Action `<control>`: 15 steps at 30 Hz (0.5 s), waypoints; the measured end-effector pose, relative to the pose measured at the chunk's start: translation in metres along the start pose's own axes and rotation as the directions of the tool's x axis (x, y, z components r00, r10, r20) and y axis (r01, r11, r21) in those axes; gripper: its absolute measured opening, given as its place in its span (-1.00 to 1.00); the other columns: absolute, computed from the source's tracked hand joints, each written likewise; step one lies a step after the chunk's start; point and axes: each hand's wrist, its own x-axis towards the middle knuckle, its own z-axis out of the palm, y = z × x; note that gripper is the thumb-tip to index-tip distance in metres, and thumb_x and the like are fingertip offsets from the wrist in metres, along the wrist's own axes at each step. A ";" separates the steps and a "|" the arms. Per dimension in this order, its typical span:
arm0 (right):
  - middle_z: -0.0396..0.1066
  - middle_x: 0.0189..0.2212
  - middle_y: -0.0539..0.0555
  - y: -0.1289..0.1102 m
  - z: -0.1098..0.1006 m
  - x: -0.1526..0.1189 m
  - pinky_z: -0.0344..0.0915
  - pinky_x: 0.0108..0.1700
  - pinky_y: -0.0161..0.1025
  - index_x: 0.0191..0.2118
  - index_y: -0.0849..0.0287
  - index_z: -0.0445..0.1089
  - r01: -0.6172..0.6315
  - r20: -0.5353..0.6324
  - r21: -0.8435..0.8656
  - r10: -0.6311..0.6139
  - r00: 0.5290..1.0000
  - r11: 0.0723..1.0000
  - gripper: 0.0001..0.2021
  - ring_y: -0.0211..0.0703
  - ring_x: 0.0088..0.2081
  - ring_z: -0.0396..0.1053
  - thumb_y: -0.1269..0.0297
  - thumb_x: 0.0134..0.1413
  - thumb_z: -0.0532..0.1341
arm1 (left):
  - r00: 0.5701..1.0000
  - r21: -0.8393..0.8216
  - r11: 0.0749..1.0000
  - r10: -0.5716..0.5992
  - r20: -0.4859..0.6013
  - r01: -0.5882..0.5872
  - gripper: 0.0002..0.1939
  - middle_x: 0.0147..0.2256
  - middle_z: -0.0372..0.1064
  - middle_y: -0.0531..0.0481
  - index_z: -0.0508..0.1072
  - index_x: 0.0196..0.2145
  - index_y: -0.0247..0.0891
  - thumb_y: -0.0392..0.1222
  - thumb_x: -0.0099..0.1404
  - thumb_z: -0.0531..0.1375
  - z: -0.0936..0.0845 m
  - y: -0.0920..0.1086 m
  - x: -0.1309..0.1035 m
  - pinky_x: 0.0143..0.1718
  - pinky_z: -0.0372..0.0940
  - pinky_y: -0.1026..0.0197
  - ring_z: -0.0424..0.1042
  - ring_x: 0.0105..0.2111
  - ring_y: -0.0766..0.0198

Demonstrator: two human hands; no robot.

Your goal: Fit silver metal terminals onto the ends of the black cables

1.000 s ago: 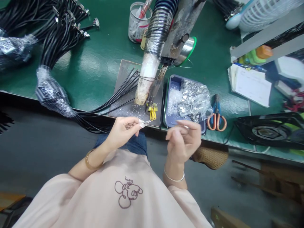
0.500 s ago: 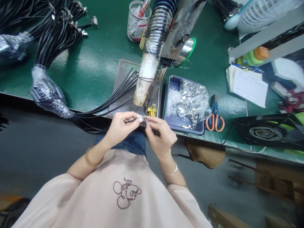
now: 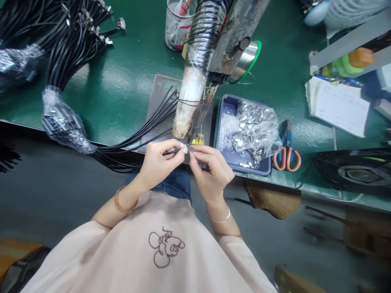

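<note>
My left hand point(image 3: 160, 162) is closed in a pinch on a black cable point(image 3: 172, 152), close to its end. A small white and silvery piece shows at the fingertips. From the other side, my right hand point(image 3: 214, 169) pinches a tiny metal connector point(image 3: 190, 149) against the cable's end; its details are too small to make out. Both hands meet at the table's front edge, just below the thin tip of a soldering iron point(image 3: 195, 128). Beside that iron hangs a fume hose point(image 3: 185, 110) wrapped in plastic, and a yellow piece point(image 3: 198, 140) sits behind my fingers.
To the right stands a blue tray point(image 3: 224, 160) with bagged metal connectors point(image 3: 255, 126); orange-handled cutters point(image 3: 287, 150) lie beside it. Left are a plastic-wrapped cable bundle point(image 3: 65, 120) and more cables. A solder spool point(image 3: 246, 61), plastic cup point(image 3: 175, 30), paper pad point(image 3: 339, 106) and fan point(image 3: 360, 173) are further around.
My hands have shifted slightly right in the view, and the right fingers have changed their pinch a little. The joined cable end now lies closer to the iron's tip. The view has turned slightly.
</note>
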 end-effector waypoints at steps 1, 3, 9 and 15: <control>0.65 -0.25 0.05 -0.001 -0.001 0.001 0.59 -0.19 -0.21 -0.25 0.04 0.46 0.000 0.002 0.007 0.000 1.000 1.000 -0.84 -0.14 -0.24 0.64 0.49 0.21 0.31 | 1.000 0.010 1.000 0.007 0.000 -0.007 -0.86 -0.63 0.15 0.15 0.56 -0.46 -0.33 -0.29 0.16 0.19 0.000 0.001 0.000 -0.64 -0.04 0.42 0.02 -0.61 0.47; 0.65 -0.25 0.05 -0.002 -0.002 0.001 0.59 -0.19 -0.22 -0.25 0.04 0.46 0.001 0.008 0.023 -0.001 1.000 1.000 -0.83 -0.15 -0.24 0.64 0.51 0.19 0.32 | 1.000 0.022 1.000 0.012 0.005 -0.012 -0.85 -0.62 0.19 0.14 0.56 -0.46 -0.33 -0.29 0.17 0.19 -0.002 0.002 0.000 -0.63 -0.03 0.42 0.05 -0.61 0.47; 0.65 -0.24 0.06 -0.003 -0.007 -0.007 0.58 -0.21 -0.23 -0.26 0.04 0.41 0.004 0.057 0.050 -0.007 0.998 0.999 -0.80 -0.16 -0.24 0.63 0.54 0.17 0.31 | 0.996 0.034 0.999 0.017 0.088 -0.020 -0.86 -0.67 0.03 0.21 0.50 -0.50 -0.30 -0.30 0.19 0.19 -0.005 0.000 -0.004 -0.64 -0.09 0.39 -0.07 -0.64 0.47; 0.64 -0.28 0.04 -0.007 -0.018 -0.002 0.58 -0.24 -0.25 -0.27 0.06 0.41 -0.065 0.135 0.113 0.050 0.990 0.991 -0.84 -0.18 -0.28 0.63 0.50 0.22 0.29 | 0.989 0.061 0.997 0.036 0.144 -0.045 -0.88 -0.65 -0.03 0.23 0.43 -0.51 -0.29 -0.31 0.18 0.18 -0.005 -0.001 -0.008 -0.60 -0.07 0.36 -0.05 -0.62 0.45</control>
